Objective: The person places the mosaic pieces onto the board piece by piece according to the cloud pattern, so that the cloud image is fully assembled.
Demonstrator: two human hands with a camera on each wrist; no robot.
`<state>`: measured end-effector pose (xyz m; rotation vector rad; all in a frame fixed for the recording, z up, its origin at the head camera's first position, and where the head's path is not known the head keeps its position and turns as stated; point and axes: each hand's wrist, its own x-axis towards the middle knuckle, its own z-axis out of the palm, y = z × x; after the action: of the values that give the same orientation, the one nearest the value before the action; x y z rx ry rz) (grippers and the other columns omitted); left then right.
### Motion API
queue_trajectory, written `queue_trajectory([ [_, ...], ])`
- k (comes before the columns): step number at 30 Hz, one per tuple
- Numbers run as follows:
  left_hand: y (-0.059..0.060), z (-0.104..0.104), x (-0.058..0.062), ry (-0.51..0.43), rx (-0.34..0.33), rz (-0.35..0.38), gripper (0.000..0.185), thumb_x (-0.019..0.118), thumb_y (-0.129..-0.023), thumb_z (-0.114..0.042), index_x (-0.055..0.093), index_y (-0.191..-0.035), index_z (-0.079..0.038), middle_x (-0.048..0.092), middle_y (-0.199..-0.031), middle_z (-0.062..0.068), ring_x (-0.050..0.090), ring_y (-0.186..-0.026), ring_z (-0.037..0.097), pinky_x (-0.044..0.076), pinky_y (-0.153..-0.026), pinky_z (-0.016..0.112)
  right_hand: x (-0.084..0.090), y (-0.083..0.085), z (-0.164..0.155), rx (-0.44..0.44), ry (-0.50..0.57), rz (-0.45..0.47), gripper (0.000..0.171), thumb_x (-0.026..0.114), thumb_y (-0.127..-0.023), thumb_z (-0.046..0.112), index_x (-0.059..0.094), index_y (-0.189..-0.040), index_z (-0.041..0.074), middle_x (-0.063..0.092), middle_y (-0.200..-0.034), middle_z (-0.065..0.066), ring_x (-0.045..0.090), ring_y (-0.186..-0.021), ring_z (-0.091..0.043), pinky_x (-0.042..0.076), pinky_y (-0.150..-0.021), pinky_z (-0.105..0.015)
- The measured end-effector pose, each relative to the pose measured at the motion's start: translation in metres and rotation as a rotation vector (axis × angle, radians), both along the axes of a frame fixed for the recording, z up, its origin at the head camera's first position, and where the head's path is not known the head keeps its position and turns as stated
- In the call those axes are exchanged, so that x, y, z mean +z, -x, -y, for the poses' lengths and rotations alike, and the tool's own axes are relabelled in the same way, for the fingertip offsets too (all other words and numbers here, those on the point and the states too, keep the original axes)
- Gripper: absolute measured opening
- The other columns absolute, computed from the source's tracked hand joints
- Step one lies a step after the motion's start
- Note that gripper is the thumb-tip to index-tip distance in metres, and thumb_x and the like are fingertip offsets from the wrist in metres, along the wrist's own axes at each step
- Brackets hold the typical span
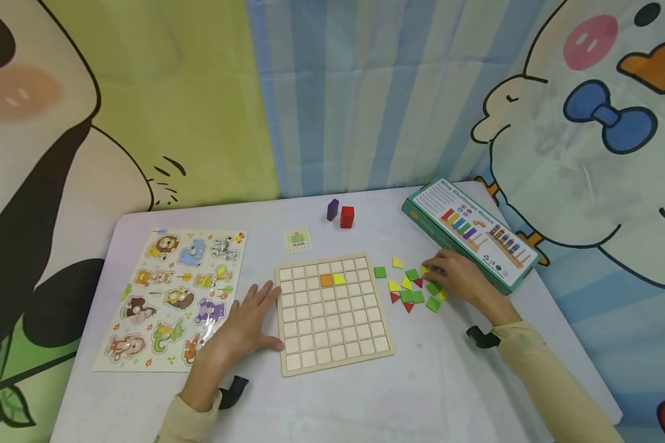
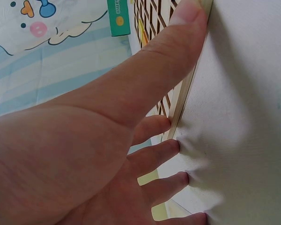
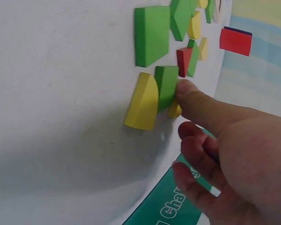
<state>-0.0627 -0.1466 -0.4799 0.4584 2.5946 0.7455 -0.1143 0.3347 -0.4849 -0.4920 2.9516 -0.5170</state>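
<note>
R hand (image 1: 459,278) is in the loose pile of flat coloured wooden tiles (image 1: 412,286), thumb tip against a small green tile (image 3: 166,86) beside a yellow quarter-round tile (image 3: 143,102); fingers curled. Can't tell if it's actually pinched yet or only touched. L hand (image 1: 247,325) lies flat, fingers spread, thumb along the left edge of the square wooden grid board (image 1: 332,312), steadying it on the white surface (image 1: 449,381).

Board holds one orange tile (image 1: 326,280) and one yellow tile (image 1: 339,279), side by side, upper middle.

My read on doing this well:
- take one tile only, the yellow one is touching it, separate first
- keep L hand pressure on the board edge so it doesn't skate
- check against the small pattern card (image 1: 297,240) behind the board before seating

Teal game box (image 1: 468,231) is just behind R hand, mind the knuckles.
</note>
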Motion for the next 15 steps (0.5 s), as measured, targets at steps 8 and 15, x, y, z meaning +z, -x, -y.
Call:
queue_trajectory([
  [8, -0.0011, 0.0015, 0.0005, 0.009, 0.002, 0.004, 0.115, 0.092, -0.067, -0.031, 0.029, -0.16, -0.007, 0.016, -0.169, 0.02, 0.009, -0.154, 0.05, 0.011, -0.117, 0.077, -0.0072, 0.0042, 0.001, 0.04, 0.013, -0.088, 0.028, 0.079, -0.089, 0.026, 0.078, -0.11, 0.007, 0.069, -0.1, -0.004, 0.061, -0.086, -0.016, 0.058, -0.077, -0.04],
  [15, -0.0009, 0.0023, -0.0006, 0.009, 0.004, 0.01, 0.115, 0.092, -0.067, -0.033, 0.029, -0.16, -0.008, 0.016, -0.169, 0.019, 0.008, -0.155, 0.048, 0.01, -0.118, 0.076, -0.0066, 0.0056, 0.0097, 0.104, 0.038, -0.22, 0.028, 0.084, -0.084, 0.023, 0.078, -0.105, 0.006, 0.07, -0.099, -0.006, 0.064, -0.086, -0.018, 0.06, -0.076, -0.039],
])
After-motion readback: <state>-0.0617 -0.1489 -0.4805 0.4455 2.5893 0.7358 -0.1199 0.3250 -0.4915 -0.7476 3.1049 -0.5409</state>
